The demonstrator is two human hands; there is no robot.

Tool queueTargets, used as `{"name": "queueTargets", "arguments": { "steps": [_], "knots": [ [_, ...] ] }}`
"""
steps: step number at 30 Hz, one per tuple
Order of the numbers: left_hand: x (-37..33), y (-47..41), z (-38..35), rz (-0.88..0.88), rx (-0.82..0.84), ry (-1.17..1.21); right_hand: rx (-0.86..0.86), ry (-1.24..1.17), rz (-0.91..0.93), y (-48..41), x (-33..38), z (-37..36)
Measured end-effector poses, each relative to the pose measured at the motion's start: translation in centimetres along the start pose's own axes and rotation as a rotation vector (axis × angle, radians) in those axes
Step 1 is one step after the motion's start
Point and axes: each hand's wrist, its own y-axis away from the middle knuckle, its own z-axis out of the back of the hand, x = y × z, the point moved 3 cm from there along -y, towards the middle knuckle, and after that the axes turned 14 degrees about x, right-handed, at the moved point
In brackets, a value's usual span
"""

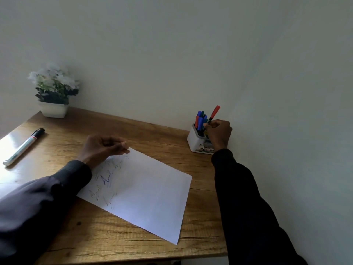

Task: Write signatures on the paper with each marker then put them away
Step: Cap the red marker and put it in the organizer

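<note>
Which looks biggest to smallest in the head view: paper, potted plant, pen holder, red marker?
1. paper
2. potted plant
3. pen holder
4. red marker
The paper lies nearest the camera, which exaggerates its lead.

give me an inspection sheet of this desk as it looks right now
surface: wooden table, glare at its left edge
job's things: paper lies flat, several signatures at its left end; red-capped marker tilted at the white holder, which holds more markers; large marker lies alone far left
clutter: potted plant at the back left corner
hands: left hand rests at the paper's far corner, fingers loosely curled; right hand pinches the red-capped marker
cables: nothing seen
surroundings: plain wall behind and to the right
</note>
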Motion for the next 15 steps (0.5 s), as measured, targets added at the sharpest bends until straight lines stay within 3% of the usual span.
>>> {"name": "queueTargets", "arguments": {
  "steps": [15],
  "knots": [
    [0.2, -0.1, 0.1, -0.003, 0.018, -0.012, 0.102, 0.092, -0.026, 0.4, -0.4, -1.2]
  ]
}}
